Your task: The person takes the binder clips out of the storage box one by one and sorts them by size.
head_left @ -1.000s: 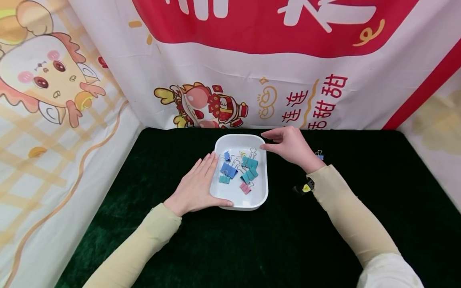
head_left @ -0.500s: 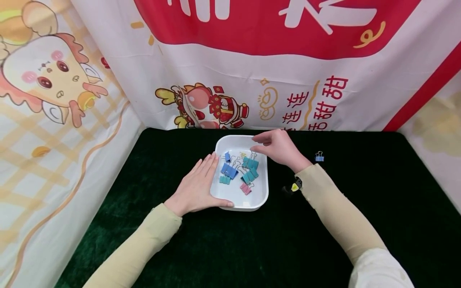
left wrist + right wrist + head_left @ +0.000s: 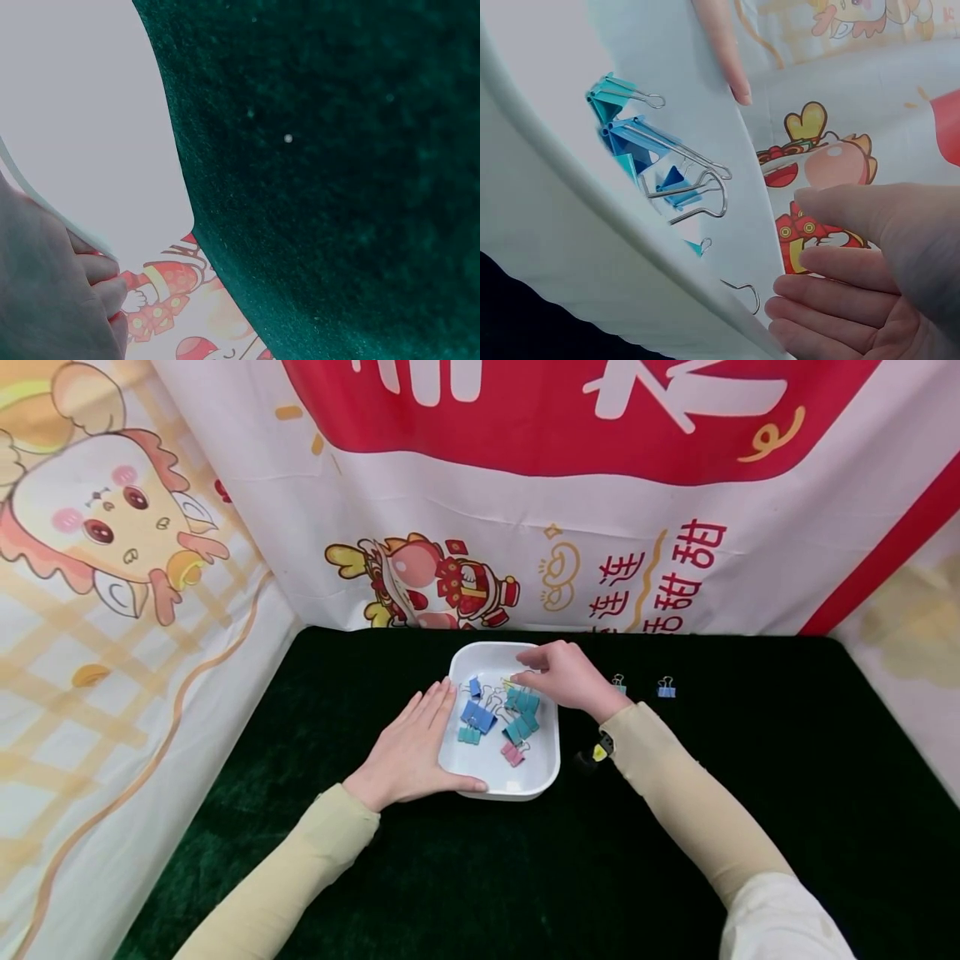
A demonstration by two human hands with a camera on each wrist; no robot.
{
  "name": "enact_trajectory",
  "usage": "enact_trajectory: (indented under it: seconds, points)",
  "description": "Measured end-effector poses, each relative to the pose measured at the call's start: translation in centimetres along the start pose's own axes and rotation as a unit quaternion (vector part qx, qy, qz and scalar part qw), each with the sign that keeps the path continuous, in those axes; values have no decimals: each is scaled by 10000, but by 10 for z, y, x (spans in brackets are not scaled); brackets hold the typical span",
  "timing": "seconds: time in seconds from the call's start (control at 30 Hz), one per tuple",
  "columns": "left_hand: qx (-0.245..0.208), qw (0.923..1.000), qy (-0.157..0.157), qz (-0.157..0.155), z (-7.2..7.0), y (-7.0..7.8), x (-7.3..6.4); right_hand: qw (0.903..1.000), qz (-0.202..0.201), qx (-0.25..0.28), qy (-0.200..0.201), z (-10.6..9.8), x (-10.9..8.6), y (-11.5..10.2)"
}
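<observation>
A white plastic tray (image 3: 498,781) holds several binder clips. Among them are a blue clip (image 3: 478,717), a teal clip (image 3: 521,727) and a pink clip (image 3: 513,754). Along the tray's left side lies my left hand (image 3: 405,752), fingers extended against the wall and thumb on the near rim. My right hand (image 3: 566,675) hovers over the far right corner, close to a yellow clip (image 3: 507,683) and a larger teal clip (image 3: 522,699). In the right wrist view its thumb and fingers (image 3: 832,300) are apart, with nothing between them.
Outside the tray, on the dark green cloth (image 3: 562,877), lie a small blue clip (image 3: 666,687) and a partly hidden teal clip (image 3: 618,682) by the right wrist. A printed curtain (image 3: 465,502) hangs behind the table.
My right hand has moved left from beside the tray's far right corner to over its inside, uncovering the two clips on the cloth. My left hand has stayed put.
</observation>
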State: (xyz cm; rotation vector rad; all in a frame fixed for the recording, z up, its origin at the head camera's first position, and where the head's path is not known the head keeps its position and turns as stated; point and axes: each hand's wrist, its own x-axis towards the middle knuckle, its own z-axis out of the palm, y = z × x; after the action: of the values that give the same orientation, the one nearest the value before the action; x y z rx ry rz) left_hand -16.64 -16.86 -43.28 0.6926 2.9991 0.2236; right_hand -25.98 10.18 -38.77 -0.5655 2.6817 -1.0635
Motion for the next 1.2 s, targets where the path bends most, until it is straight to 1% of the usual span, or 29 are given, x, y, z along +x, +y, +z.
enact_trajectory:
  seconds: [0.33,0.57,0.8,0.93,1.07,1.2]
  points:
    - [-29,10000,-79,-23,0,0,0,9999,-4,-39,-93,2,3,1]
    - [-76,10000,-35,14,-1,0,0,9999,15,-37,-103,3,3,-1]
    - [-120,9999,-30,-19,-2,1,0,9998,-163,29,-95,4,2,-1]
    - [-118,9999,-29,-14,-1,1,1,9994,-264,-8,-217,5,1,-1]
    - [-123,9999,-27,-5,-1,0,1,9991,-280,-78,-323,6,3,-2]
    - [-130,9999,-19,-19,0,0,0,9990,-264,-190,-316,6,8,-3]
